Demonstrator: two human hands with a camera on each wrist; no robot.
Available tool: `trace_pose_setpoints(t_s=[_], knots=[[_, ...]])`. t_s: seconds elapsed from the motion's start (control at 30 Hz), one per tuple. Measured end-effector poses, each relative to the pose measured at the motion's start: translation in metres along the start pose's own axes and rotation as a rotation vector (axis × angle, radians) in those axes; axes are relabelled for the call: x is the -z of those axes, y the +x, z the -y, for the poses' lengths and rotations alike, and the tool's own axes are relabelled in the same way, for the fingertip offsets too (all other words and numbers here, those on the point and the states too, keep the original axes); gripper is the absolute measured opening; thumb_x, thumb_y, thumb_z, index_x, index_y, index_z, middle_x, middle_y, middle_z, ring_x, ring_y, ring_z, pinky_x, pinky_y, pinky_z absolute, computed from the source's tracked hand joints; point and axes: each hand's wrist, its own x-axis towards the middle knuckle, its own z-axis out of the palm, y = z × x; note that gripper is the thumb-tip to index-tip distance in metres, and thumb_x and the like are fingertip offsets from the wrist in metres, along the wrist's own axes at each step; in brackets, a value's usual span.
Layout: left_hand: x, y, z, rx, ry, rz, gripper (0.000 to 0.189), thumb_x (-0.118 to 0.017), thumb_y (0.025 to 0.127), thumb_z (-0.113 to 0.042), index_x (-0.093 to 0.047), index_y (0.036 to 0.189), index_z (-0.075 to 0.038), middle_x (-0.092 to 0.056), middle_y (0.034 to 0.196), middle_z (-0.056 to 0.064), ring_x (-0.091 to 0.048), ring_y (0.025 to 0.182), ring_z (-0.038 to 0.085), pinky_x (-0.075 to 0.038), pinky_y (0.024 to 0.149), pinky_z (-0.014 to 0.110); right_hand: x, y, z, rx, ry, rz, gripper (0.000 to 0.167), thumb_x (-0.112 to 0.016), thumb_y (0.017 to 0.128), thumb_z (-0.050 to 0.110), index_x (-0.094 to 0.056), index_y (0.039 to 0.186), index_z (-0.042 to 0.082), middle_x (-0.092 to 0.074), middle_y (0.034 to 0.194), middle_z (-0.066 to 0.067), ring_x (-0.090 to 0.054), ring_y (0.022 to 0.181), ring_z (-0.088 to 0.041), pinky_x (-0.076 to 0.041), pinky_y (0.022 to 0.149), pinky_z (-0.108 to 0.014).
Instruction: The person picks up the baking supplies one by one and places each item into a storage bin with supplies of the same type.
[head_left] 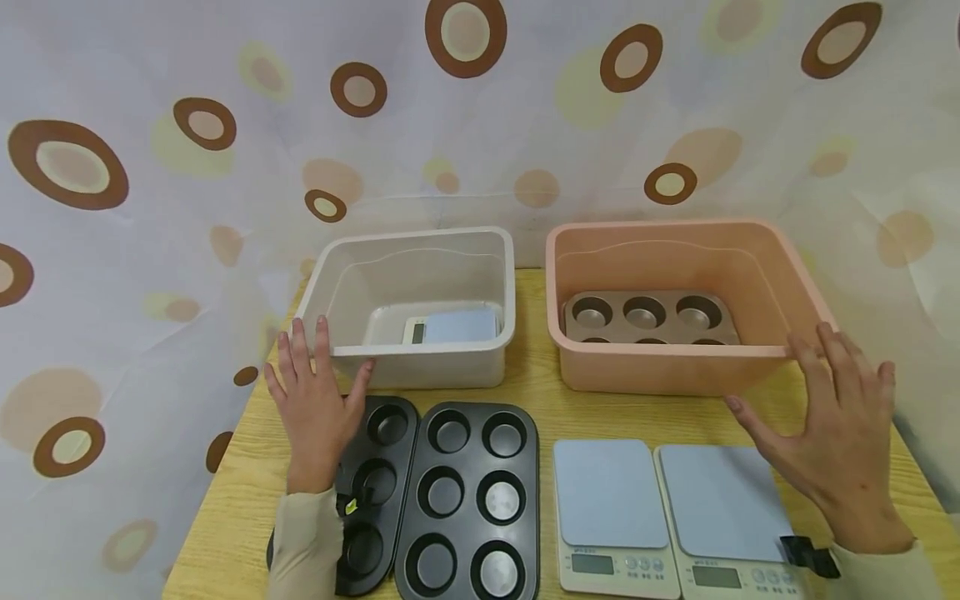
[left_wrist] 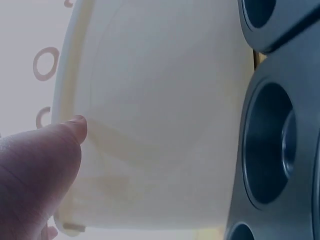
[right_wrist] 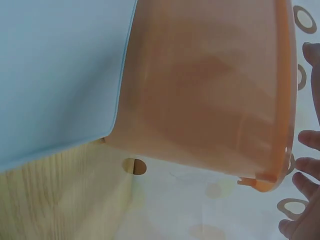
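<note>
My left hand [head_left: 318,417] is spread at the front left corner of a white plastic bin [head_left: 420,367], its fingertips at the rim. The left wrist view shows the thumb [left_wrist: 55,155] straight beside the bin's wall. Inside that bin lies a kitchen scale [head_left: 457,326]. Over the front right corner of a pink plastic bin [head_left: 675,371] my right hand [head_left: 840,425] is spread too, fingers straight. Whether it touches the rim I cannot tell. A muffin tin [head_left: 630,333] sits in the pink bin. Neither hand holds anything.
Two dark muffin tins [head_left: 468,442] lie side by side before the white bin, one partly under the left forearm. Two kitchen scales [head_left: 611,492] lie side by side before the pink bin. A patterned sheet [head_left: 480,142] hangs behind the wooden table [head_left: 225,517].
</note>
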Motion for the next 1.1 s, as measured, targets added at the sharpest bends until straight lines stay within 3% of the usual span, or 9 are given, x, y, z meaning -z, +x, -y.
trace_pose_setpoints(t_s=[0.13, 0.23, 0.33, 0.43, 0.6, 0.73, 0.87, 0.93, 1.1], knots=[[-0.002, -0.002, 0.010, 0.006, -0.011, -0.054, 0.092, -0.065, 0.101, -0.055, -0.025, 0.175, -0.018, -0.020, 0.181, 0.024, -0.019, 0.166, 0.051, -0.013, 0.128, 0.083, -0.001, -0.002, 0.001, 0.021, 0.036, -0.066, 0.107, -0.050, 0.093, 0.088, -0.063, 0.143, -0.005, -0.053, 0.152, -0.038, -0.047, 0.141, -0.059, -0.019, 0.125, -0.085], [-0.003, -0.003, 0.014, 0.016, -0.026, -0.071, 0.092, -0.068, 0.101, -0.052, -0.025, 0.174, -0.017, -0.020, 0.180, 0.026, -0.020, 0.165, 0.052, -0.013, 0.127, 0.084, -0.002, -0.004, 0.003, 0.055, 0.056, -0.136, 0.098, -0.055, 0.095, 0.083, -0.069, 0.132, -0.006, -0.060, 0.138, -0.038, -0.051, 0.124, -0.059, -0.027, 0.128, -0.073], [-0.003, -0.003, 0.016, 0.036, -0.039, -0.066, 0.088, -0.067, 0.102, -0.050, -0.027, 0.174, -0.018, -0.020, 0.179, 0.027, -0.019, 0.164, 0.053, -0.011, 0.128, 0.083, -0.002, -0.007, 0.002, 0.073, 0.070, -0.182, 0.091, -0.058, 0.096, 0.079, -0.074, 0.124, -0.006, -0.062, 0.122, -0.037, -0.051, 0.109, -0.058, -0.038, 0.111, -0.063], [-0.004, -0.002, 0.017, 0.064, -0.058, -0.059, 0.084, -0.066, 0.103, -0.048, -0.028, 0.173, -0.020, -0.018, 0.180, 0.027, -0.018, 0.164, 0.053, -0.011, 0.128, 0.081, 0.000, -0.011, 0.000, 0.067, 0.063, -0.148, 0.090, -0.056, 0.097, 0.079, -0.076, 0.119, -0.006, -0.062, 0.113, -0.037, -0.050, 0.100, -0.057, -0.035, 0.091, -0.064], [-0.009, -0.003, 0.018, 0.092, -0.100, -0.072, 0.082, -0.066, 0.104, -0.046, -0.030, 0.172, -0.018, -0.031, 0.173, 0.031, -0.022, 0.162, 0.055, -0.017, 0.127, 0.080, 0.002, -0.020, -0.008, 0.030, 0.064, 0.068, 0.084, -0.061, 0.097, 0.076, -0.079, 0.111, -0.004, -0.068, 0.106, -0.030, -0.057, 0.097, -0.052, -0.037, 0.082, -0.056], [-0.013, -0.004, 0.019, 0.088, -0.141, -0.109, 0.080, -0.069, 0.103, -0.043, -0.036, 0.169, -0.013, -0.049, 0.156, 0.035, -0.030, 0.158, 0.056, -0.021, 0.125, 0.080, 0.003, -0.026, -0.014, -0.119, 0.106, 0.429, 0.060, -0.083, 0.092, 0.058, -0.079, 0.118, 0.003, -0.071, 0.112, -0.021, -0.063, 0.097, -0.041, -0.046, 0.074, -0.043], [-0.015, -0.004, 0.020, 0.085, -0.167, -0.129, 0.076, -0.072, 0.103, -0.042, -0.041, 0.165, -0.012, -0.056, 0.150, 0.034, -0.036, 0.155, 0.056, -0.025, 0.124, 0.079, 0.002, -0.029, -0.018, -0.260, 0.125, 0.776, 0.062, -0.089, 0.089, 0.051, -0.076, 0.130, 0.006, -0.072, 0.114, -0.016, -0.068, 0.096, -0.031, -0.054, 0.072, -0.042], [-0.015, -0.004, 0.019, 0.087, -0.168, -0.129, 0.075, -0.073, 0.102, -0.042, -0.042, 0.164, -0.012, -0.056, 0.150, 0.034, -0.037, 0.154, 0.056, -0.026, 0.123, 0.078, 0.000, -0.030, -0.018, -0.251, 0.119, 0.847, 0.066, -0.089, 0.087, 0.054, -0.076, 0.131, 0.006, -0.073, 0.110, -0.012, -0.068, 0.094, -0.026, -0.055, 0.074, -0.043], [-0.013, -0.005, 0.018, 0.107, -0.139, -0.121, 0.075, -0.073, 0.102, -0.044, -0.043, 0.163, -0.011, -0.055, 0.151, 0.034, -0.039, 0.153, 0.056, -0.028, 0.123, 0.078, -0.004, -0.035, -0.019, -0.169, 0.100, 0.859, 0.065, -0.095, 0.077, 0.058, -0.081, 0.121, 0.012, -0.076, 0.109, -0.007, -0.068, 0.096, -0.026, -0.059, 0.080, -0.053]])
